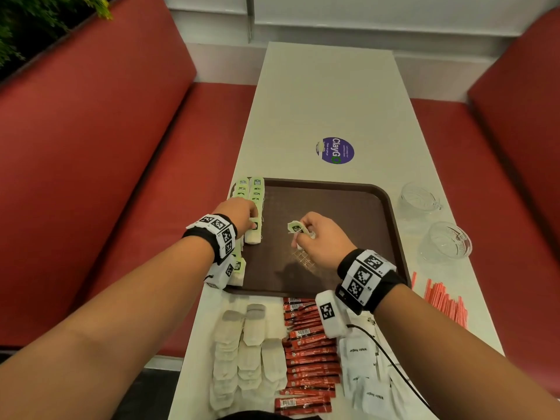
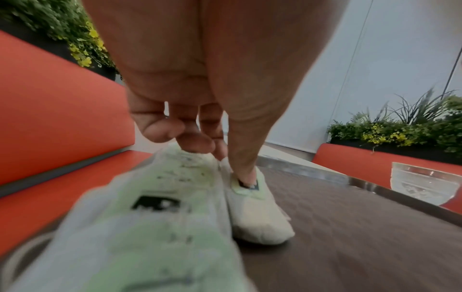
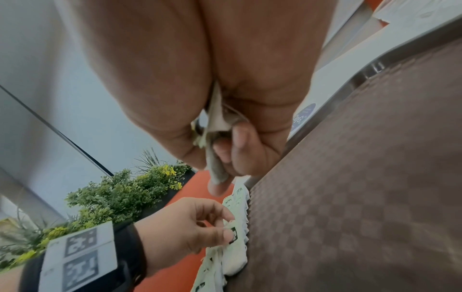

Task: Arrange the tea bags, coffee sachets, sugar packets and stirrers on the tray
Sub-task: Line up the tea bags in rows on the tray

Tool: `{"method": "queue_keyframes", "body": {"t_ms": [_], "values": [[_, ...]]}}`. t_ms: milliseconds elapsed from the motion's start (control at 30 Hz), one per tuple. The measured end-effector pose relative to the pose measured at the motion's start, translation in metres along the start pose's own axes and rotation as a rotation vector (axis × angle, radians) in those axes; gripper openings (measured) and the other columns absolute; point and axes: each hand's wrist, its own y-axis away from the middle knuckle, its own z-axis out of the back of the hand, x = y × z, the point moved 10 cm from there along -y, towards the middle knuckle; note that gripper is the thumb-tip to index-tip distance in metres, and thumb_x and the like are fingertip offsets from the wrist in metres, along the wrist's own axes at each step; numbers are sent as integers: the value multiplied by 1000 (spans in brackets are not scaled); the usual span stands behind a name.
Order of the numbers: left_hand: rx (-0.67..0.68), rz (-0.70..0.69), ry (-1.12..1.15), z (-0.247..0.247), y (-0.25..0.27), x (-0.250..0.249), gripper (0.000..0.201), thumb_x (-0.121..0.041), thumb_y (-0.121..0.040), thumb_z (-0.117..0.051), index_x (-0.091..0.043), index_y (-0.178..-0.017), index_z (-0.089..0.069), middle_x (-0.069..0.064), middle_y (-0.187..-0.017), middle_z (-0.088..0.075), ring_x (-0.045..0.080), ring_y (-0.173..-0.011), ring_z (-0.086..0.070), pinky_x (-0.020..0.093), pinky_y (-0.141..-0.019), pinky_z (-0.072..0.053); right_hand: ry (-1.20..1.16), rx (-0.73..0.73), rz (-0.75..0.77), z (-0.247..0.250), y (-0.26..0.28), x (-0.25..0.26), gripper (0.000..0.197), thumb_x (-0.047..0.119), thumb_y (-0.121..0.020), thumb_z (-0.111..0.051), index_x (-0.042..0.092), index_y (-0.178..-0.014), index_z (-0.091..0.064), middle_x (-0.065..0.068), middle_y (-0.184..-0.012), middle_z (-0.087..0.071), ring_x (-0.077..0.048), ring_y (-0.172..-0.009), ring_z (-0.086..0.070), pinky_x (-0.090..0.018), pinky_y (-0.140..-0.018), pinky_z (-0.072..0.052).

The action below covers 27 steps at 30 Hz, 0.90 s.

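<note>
A brown tray [image 1: 333, 204] lies on the white table. Two rows of green-tagged tea bags [image 1: 256, 189] run along the tray's left edge. My left hand [image 1: 253, 221] is at the near end of the inner row. Its thumb and forefinger pinch the tag of the last tea bag [image 2: 257, 213] there, which lies flat on the tray. My right hand [image 1: 303, 234] hovers over the tray's middle and grips another tea bag [image 1: 296, 228] between thumb and fingers [image 3: 235, 150]. Near me lie plain tea bags [image 1: 248, 353], red coffee sachets [image 1: 309, 356], white sugar packets [image 1: 360, 359] and red stirrers [image 1: 445, 301].
Two clear glass cups [image 1: 419, 200] [image 1: 448, 242] stand on the table right of the tray. A round purple sticker [image 1: 335, 150] marks the table beyond it. Red padded benches [image 1: 121, 147] flank the narrow table on both sides.
</note>
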Motion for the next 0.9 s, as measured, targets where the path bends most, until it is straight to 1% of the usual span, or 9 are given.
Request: {"method": "queue_keyframes", "body": {"t_ms": [133,233,367,467,567,633,700,800,900], "values": [[-97,50,26,5,-2,-5,25,-43,-91,-63,-23,-105,-58,0,-105,-63,23,-96,-59,35,-81,-48,70,-2,33,-1,1,-2,8,27,-98,-58,19,-101,-59,6,-92,-66,-10,-82,-61,-20,-63,-43],[-79,65,-40,-4,-1,-13,38,-50,-91,-60,-18,-110,-55,3,-103,-62,27,-96,-60,36,-77,-49,124,0,68,-5,2,2,11,28,-98,-59,18,-103,-59,0,-95,-67,-18,-85,-62,-32,-73,-49],[-38,106,-53,-11,-1,-14,35,-35,-90,-60,-13,-117,-56,9,-109,-62,29,-96,-61,33,-69,-44,182,-10,137,-4,4,11,8,28,-96,-62,20,-99,-62,2,-97,-66,-17,-90,-60,-34,-81,-50],[-35,93,-39,-6,2,-17,34,-37,-92,-59,-14,-116,-56,9,-111,-63,29,-97,-61,33,-71,-45,220,-18,164,-2,4,13,6,30,-96,-62,25,-95,-62,5,-97,-64,-16,-90,-59,-36,-84,-50],[-116,-2,28,17,15,-31,31,-47,-94,-56,-19,-107,-59,2,-105,-62,24,-96,-61,35,-78,-46,210,-35,147,2,3,11,7,31,-95,-63,24,-97,-63,5,-94,-66,-15,-88,-61,-38,-82,-53],[-209,-135,148,38,33,-50,25,-46,-97,-53,-22,-100,-61,-3,-100,-62,19,-92,-59,33,-77,-44,199,-46,143,3,2,11,9,31,-96,-63,23,-98,-65,5,-93,-67,-15,-87,-62,-38,-82,-53],[-283,-299,270,55,59,-69,29,-43,-101,-47,-20,-102,-65,-2,-99,-63,17,-92,-59,33,-80,-45,198,-58,150,4,2,12,10,32,-96,-62,23,-99,-65,5,-93,-68,-15,-87,-62,-39,-82,-53],[-304,-462,422,64,95,-83,38,-49,-102,-40,-22,-102,-67,-6,-96,-65,12,-89,-60,32,-81,-48,192,-63,160,3,2,15,8,33,-96,-62,25,-94,-62,6,-91,-67,-15,-86,-62,-38,-81,-53],[-335,-532,385,62,116,-85,21,-45,-95,-56,-28,-102,-66,-11,-92,-60,5,-82,-55,25,-75,-46,160,-66,193,2,4,21,9,34,-95,-62,32,-87,-58,9,-86,-65,-13,-84,-61,-36,-78,-52]]}}
